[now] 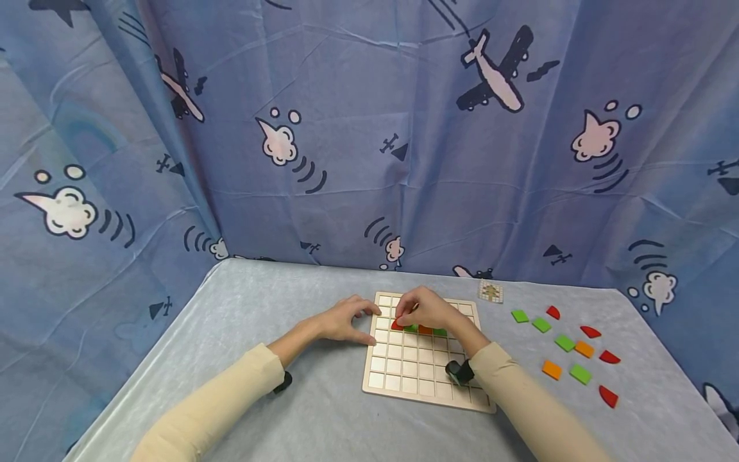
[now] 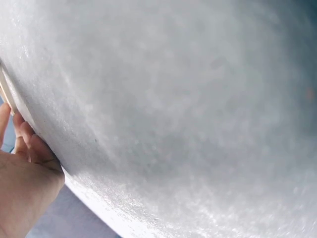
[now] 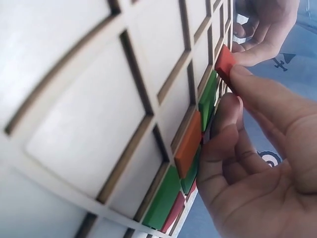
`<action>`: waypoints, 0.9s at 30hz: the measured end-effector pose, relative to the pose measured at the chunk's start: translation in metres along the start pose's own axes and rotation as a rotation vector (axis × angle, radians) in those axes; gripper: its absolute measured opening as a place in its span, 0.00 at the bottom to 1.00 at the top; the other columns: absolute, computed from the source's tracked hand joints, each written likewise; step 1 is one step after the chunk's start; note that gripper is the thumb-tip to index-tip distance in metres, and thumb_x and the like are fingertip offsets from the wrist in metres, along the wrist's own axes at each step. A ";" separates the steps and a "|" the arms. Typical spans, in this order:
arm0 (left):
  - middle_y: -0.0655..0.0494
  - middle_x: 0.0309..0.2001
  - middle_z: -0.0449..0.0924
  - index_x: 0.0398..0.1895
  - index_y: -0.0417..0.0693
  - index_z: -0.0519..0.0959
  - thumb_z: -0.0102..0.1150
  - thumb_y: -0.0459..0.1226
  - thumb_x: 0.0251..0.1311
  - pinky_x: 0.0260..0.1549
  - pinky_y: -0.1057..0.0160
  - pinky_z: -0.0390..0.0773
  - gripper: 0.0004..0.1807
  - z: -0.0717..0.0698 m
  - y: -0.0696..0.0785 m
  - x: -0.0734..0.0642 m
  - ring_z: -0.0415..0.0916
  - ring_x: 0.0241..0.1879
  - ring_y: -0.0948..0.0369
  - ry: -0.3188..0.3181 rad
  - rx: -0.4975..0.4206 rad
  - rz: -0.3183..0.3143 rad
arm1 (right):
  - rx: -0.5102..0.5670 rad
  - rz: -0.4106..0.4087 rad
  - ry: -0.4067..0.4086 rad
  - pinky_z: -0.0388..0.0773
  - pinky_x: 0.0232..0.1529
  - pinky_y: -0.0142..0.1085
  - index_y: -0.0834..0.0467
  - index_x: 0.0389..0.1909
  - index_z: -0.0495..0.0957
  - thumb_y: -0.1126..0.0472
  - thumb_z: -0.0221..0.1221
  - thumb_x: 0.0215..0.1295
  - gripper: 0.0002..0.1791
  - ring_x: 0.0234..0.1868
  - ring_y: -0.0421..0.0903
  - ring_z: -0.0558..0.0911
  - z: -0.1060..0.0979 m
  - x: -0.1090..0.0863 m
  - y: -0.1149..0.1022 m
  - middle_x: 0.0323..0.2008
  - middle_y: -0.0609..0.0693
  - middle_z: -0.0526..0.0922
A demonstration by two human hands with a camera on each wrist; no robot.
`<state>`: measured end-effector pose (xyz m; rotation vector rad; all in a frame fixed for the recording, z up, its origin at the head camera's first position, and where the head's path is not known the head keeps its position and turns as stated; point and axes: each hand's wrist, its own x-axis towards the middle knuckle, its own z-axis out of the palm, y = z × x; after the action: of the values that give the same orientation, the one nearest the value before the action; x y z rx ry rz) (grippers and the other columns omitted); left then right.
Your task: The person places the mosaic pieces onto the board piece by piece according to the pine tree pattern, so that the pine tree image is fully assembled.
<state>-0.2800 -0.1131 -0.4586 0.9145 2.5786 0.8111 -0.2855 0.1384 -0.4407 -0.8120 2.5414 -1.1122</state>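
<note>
A wooden grid board (image 1: 404,369) lies on the table, its squares pale. Between thumb and fingers my right hand (image 1: 425,308) pinches a red quarter-round piece (image 3: 226,62), tilted over the grid beside a green tile (image 3: 208,101). An orange tile (image 3: 188,148) and another green tile (image 3: 163,196) continue that row, with more green and red pieces partly hidden behind them. At the board's left edge rests my left hand (image 1: 343,319), thumb and fingers spread apart along the rim. The left wrist view catches the left hand (image 2: 29,183) only at its lower left, by the board's edge.
On the table's right side lie loose pieces: green tiles (image 1: 565,343), orange tiles (image 1: 552,369) and red quarter-rounds (image 1: 609,396). A small patterned card (image 1: 491,292) sits behind the board's far right corner. A blue printed curtain (image 1: 346,128) hangs at the table's back.
</note>
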 end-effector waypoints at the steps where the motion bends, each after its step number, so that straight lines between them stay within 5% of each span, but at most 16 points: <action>1: 0.52 0.58 0.72 0.61 0.57 0.73 0.73 0.51 0.52 0.60 0.54 0.73 0.33 0.000 0.000 0.000 0.72 0.56 0.55 0.000 -0.002 0.002 | -0.001 -0.001 0.001 0.75 0.30 0.31 0.62 0.30 0.84 0.68 0.68 0.57 0.02 0.27 0.41 0.77 0.000 0.000 0.000 0.26 0.56 0.85; 27: 0.52 0.58 0.72 0.61 0.57 0.73 0.73 0.51 0.52 0.60 0.54 0.72 0.32 0.000 -0.001 0.000 0.72 0.57 0.55 0.002 -0.011 -0.002 | -0.011 0.029 0.017 0.75 0.32 0.29 0.63 0.31 0.83 0.68 0.70 0.54 0.06 0.29 0.39 0.77 0.001 0.001 0.003 0.27 0.54 0.83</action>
<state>-0.2802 -0.1138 -0.4589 0.9086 2.5738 0.8249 -0.2875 0.1391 -0.4434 -0.7689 2.5668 -1.1022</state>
